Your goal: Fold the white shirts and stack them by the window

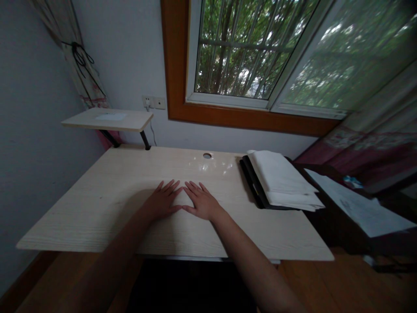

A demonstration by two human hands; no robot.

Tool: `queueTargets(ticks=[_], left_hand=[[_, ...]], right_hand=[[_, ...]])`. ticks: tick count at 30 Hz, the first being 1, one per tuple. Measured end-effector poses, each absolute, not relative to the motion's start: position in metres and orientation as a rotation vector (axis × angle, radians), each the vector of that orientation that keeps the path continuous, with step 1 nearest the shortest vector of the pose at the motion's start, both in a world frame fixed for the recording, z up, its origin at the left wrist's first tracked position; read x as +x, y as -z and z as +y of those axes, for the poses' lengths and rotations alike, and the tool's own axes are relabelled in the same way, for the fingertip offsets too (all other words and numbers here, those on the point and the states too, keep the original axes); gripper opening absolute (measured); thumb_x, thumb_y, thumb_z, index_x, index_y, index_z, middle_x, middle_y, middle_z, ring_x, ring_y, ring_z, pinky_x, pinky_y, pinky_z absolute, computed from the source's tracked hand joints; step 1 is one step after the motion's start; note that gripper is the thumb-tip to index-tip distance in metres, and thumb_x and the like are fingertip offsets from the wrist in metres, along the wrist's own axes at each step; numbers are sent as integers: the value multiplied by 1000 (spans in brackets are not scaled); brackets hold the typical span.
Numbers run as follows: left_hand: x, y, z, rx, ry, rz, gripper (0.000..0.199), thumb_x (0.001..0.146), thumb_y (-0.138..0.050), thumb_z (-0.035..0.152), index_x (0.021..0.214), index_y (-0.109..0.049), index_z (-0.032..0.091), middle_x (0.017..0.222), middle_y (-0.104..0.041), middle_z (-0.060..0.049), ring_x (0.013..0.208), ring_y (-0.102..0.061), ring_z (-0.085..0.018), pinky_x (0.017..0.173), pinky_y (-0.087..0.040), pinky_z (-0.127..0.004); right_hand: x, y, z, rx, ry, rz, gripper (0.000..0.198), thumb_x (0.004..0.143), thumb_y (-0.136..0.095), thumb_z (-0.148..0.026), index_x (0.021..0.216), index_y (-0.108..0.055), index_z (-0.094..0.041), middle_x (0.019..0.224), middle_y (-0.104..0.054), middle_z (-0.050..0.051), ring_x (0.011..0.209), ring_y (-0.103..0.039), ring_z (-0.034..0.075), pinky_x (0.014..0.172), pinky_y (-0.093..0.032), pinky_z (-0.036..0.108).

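Observation:
Both hands rest palm down on a pale wood-grain desk (81, 217). My left hand (163, 201) lies flat with its fingers spread, and nothing is in it. Beside it, my right hand (201, 201) is flat too, fingers apart and holding nothing. The index fingertips and thumb tips of the two hands meet or nearly meet, framing a small patch of desktop. To the right of my right hand lies a stack of white folded cloth or paper (280, 178) on top of a black flat case (252, 182).
A small raised shelf (130, 119) with a white paper (110, 117) on it stands at the desk's back left. A round cable hole (207, 155) is near the back edge. Right of the desk, a dark surface carries a large white sheet (358, 204). A window (247, 52) is behind.

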State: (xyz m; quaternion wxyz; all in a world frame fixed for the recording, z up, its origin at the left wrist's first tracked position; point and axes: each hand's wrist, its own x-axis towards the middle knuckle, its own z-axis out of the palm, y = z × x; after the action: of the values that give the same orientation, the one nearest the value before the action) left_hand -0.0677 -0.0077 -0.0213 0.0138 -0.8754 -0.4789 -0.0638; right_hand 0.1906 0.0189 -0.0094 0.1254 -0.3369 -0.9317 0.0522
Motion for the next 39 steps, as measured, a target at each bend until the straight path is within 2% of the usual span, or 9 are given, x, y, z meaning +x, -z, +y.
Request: queueTargets(ticks=[17,39], left_hand=[[-66,17,-10,-2731,165,-1512,82,97,-28,76,162,-29,26,171,-22,-8,158,-18,-29,127,-8,-54],[-67,21,-9,-2716,228,-1486,80,97,-32,74,161,-31,26,170,-26,-9,158,-21,-30,127,-6,-52]], right_hand=[[190,11,19,-974,-142,-2708,82,98,-45,-69,162,-30,-19,168,-26,12,157,-22,28,128,-17,55],[190,10,19,-975,-168,-2704,82,99,-44,-69,161,-33,-18,168,-28,12,157,-23,29,129,-15,54]])
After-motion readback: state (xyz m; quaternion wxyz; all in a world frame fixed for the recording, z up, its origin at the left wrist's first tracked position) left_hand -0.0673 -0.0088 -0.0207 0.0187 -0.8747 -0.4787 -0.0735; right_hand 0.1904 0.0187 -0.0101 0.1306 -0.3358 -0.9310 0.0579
